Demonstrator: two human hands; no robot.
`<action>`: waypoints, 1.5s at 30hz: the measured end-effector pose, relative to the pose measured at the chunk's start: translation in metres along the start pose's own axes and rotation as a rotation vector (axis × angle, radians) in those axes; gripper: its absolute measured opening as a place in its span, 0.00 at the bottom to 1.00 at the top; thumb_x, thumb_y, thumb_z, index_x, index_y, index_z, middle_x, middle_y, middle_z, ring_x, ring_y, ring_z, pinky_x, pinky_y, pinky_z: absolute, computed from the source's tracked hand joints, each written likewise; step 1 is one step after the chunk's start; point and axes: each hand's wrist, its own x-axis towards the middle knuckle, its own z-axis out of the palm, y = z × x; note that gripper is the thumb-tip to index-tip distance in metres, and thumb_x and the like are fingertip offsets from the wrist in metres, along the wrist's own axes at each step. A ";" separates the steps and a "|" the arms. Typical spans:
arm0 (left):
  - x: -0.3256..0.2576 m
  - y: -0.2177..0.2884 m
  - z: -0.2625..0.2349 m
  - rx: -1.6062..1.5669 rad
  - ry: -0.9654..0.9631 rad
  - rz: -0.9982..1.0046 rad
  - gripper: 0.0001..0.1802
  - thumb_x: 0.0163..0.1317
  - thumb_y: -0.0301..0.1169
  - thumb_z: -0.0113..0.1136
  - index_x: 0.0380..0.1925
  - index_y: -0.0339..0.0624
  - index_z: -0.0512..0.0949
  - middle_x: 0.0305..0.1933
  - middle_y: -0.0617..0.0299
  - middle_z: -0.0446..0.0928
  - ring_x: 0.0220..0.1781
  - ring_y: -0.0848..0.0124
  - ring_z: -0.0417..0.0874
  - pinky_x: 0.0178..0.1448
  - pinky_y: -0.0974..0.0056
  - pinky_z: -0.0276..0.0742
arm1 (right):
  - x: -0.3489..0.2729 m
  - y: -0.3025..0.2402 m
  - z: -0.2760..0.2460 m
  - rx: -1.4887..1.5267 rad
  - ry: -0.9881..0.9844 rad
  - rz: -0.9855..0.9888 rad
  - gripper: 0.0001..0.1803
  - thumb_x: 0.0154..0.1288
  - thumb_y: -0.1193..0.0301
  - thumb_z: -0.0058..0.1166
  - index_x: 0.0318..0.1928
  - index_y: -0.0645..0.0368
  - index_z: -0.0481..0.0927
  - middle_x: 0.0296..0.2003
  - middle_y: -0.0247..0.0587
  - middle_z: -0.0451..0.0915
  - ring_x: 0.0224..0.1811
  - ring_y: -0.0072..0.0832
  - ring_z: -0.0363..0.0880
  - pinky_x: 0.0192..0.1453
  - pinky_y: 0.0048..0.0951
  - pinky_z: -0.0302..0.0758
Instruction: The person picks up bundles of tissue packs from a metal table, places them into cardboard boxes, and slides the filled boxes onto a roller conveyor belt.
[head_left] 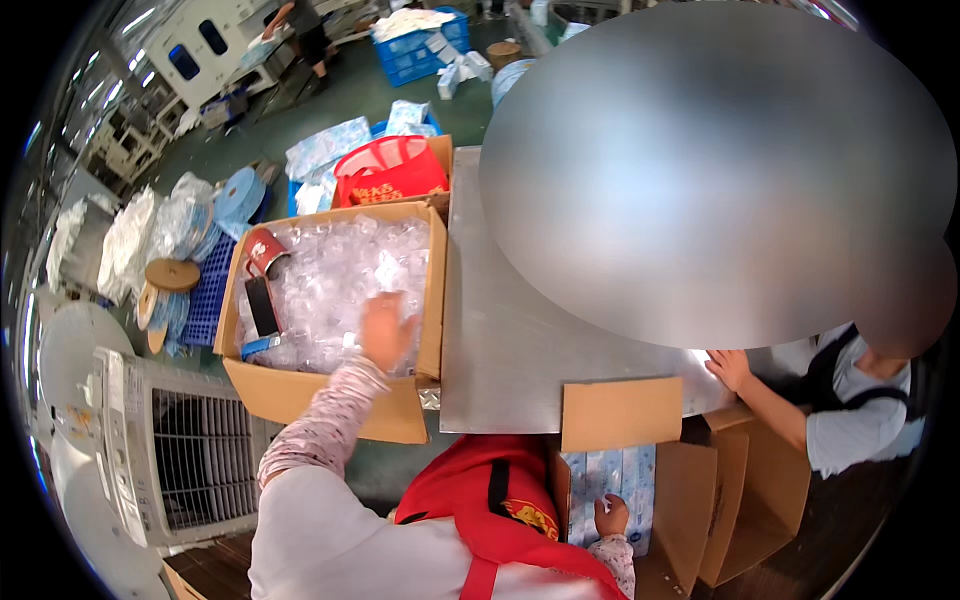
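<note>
My left hand (pixel 387 333) reaches over a cardboard box (pixel 436 290) at the left, which is filled with clear plastic pieces (pixel 345 255) too jumbled to name. Its thumb stands apart from the fingers, and I see nothing held in it. Down at the right, my right hand (pixel 610 516) is closed, its fingers curled above blue-and-white packs (pixel 640 475) stacked in an open carton (pixel 685 500). Whatever it may hold is too small to make out. A red mug (pixel 264 250) and a dark phone-like slab (pixel 262 306) lie on the plastic pieces.
A metal table (pixel 520 350) lies ahead, partly covered by a large blur. Another person's hand (pixel 730 368) rests at its right edge. A louvred machine (pixel 200 450) stands at the left. Behind the box are a red bag (pixel 390 175) and blue crates (pixel 410 60).
</note>
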 end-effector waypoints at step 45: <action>-0.057 0.085 -0.015 -0.593 -0.199 -0.026 0.15 0.55 0.32 0.58 0.41 0.37 0.76 0.37 0.50 0.77 0.39 0.58 0.79 0.44 0.61 0.74 | -0.032 0.091 -0.083 -0.193 0.277 -0.119 0.13 0.59 0.61 0.47 0.33 0.57 0.78 0.28 0.44 0.78 0.30 0.37 0.77 0.33 0.37 0.73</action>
